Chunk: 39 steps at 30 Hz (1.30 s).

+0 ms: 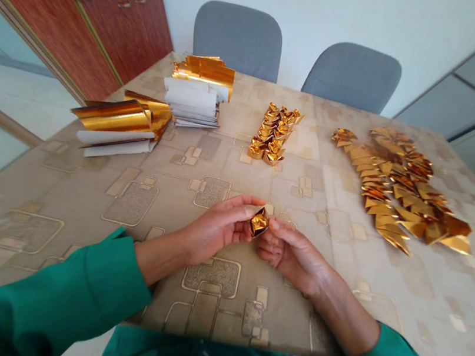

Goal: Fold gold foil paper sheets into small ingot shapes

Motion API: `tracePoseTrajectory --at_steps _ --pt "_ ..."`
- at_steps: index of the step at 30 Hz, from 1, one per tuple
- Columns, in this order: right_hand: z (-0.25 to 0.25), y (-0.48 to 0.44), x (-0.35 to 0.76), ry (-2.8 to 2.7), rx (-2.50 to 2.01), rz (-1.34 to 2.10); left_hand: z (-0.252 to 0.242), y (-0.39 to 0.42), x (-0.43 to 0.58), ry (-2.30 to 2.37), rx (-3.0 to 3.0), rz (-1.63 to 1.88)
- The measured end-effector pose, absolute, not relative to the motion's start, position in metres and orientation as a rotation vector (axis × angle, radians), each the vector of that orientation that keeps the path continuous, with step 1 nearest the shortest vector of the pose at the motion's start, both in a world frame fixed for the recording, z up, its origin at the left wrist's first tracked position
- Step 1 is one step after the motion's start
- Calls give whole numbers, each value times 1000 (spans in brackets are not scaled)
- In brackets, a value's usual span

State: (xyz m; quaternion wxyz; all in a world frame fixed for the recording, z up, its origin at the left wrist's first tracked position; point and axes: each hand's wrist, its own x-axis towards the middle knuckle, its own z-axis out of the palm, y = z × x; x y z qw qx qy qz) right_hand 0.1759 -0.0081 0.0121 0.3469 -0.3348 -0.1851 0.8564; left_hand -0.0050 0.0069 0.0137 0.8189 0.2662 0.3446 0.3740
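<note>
A small folded piece of gold foil paper [259, 223] is pinched between my left hand [216, 226] and my right hand [289, 252], held just above the patterned table cover [37, 202]. Farther ahead stands a cluster of folded gold foil ingot shapes [273, 133]. A long heap of folded gold triangular pieces [397, 187] lies to the right. At the back left are two stacks of gold-backed paper sheets [118, 121] [199, 89], with white sides showing. None of these piles touches my hands.
Both my forearms rest toward the near table edge in green sleeves. Two grey chairs [237, 38] [353, 76] stand beyond the far edge. A reddish wooden cabinet [121, 30] stands at the back left, and glass panels line the left side.
</note>
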Motion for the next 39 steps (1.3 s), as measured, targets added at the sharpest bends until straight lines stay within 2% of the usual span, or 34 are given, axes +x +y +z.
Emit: tracePoseTrajectory --at_steps 3,7,18,27,35,39 --pt "10 -8 176 -431 -827 2188 11 8 -8 630 334 741" --pt "9 -7 175 -446 -770 2164 8 7 -9 535 305 728" --pt "13 -8 177 -552 -801 2154 9 3 -4 626 890 1013" --pt "11 -6 183 -523 -932 2229 26 6 -8 797 1401 849" --pt "9 -8 178 -421 -885 2150 12 1 -3 686 817 855" --pt "11 -10 175 -446 -899 2121 12 -4 0 746 805 850"
